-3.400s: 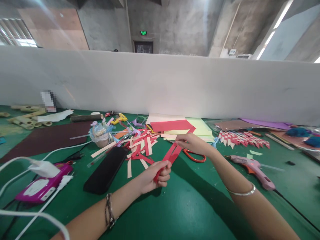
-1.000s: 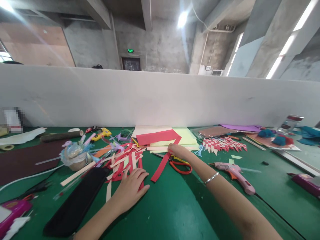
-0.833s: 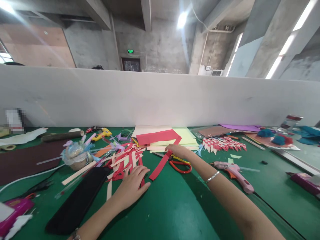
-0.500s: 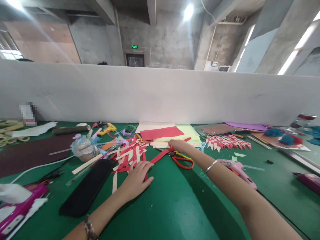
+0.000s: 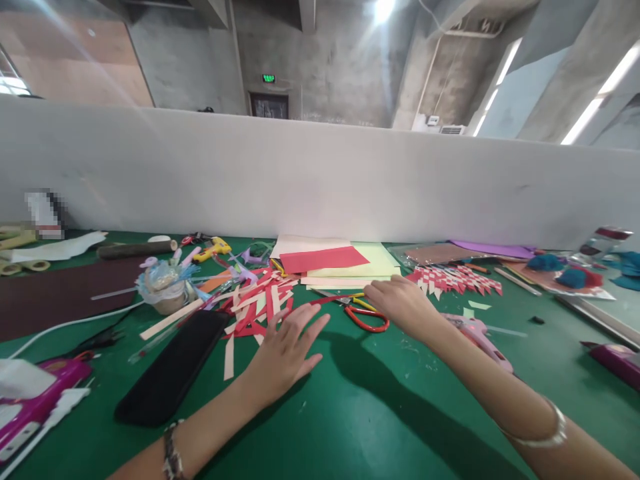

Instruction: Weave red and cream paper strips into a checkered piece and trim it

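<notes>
My left hand [image 5: 284,350] is open above the green table, its fingers spread, beside a heap of red and cream paper strips [image 5: 257,303]. My right hand [image 5: 400,303] is closed, the fingertips pinched on one end of a red paper strip [image 5: 336,299]. That strip runs nearly edge-on toward my left fingertips; whether they touch it I cannot tell. Scissors with red and yellow handles [image 5: 367,325] lie under the strip, close to my right hand. Behind them, a red paper sheet [image 5: 323,259] rests on cream and pale yellow sheets [image 5: 383,259].
A black pouch-like item [image 5: 173,370] lies left of my left hand. A pink glue gun [image 5: 477,340] is beside my right forearm. Woven red-and-white paper pieces [image 5: 455,280] lie at the right. A pale partition [image 5: 320,180] stands along the table's back.
My right hand has moved right and toward me, with the red strip in it. My left hand has lifted slightly, its fingers spreading. The right bracelet has slid down the forearm.
</notes>
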### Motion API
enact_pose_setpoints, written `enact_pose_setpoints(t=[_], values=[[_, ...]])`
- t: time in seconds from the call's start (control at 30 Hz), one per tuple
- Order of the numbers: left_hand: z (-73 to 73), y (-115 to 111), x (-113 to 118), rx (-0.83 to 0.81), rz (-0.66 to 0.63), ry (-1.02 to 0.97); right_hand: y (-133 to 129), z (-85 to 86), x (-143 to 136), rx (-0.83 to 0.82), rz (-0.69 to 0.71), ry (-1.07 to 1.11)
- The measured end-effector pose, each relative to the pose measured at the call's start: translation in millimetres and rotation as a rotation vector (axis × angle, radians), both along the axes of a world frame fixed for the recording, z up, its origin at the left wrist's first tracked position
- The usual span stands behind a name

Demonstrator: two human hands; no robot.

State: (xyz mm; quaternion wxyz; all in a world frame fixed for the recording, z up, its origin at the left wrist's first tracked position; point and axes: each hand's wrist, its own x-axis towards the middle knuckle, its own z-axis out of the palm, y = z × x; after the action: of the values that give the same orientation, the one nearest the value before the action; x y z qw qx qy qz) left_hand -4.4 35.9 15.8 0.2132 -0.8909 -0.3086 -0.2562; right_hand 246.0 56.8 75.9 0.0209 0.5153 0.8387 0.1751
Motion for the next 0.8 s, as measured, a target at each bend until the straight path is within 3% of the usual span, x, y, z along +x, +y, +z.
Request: enact_pose_setpoints(t=[0.1,0.17,0.3,0.43,0.63,0.8], values=[[6.6,-5,12,0.087,-0.057,-0.002,-38,-12.4,8,0.279,0.340,0.085],[6.6,-7,17,0.101,-0.136,0.054,-57,-26.3,13,0.357,0.423,0.142],[-2.6,-8,23,0.058,-0.302,0.216,-76,-57.3,24,0.311,0.402,0.148],[-15.5,-15,28,-0.021,-0.341,0.256,-83,-78.2,26,0.198,0.293,0.115],[-23.8,-24,32,-0.116,-0.345,0.321,-91,-86.6,-1,0.072,0.236,0.205],[-29.1,-26,28,-0.208,-0.288,0.229,-90,-93.4,-18,-0.075,0.268,0.301]])
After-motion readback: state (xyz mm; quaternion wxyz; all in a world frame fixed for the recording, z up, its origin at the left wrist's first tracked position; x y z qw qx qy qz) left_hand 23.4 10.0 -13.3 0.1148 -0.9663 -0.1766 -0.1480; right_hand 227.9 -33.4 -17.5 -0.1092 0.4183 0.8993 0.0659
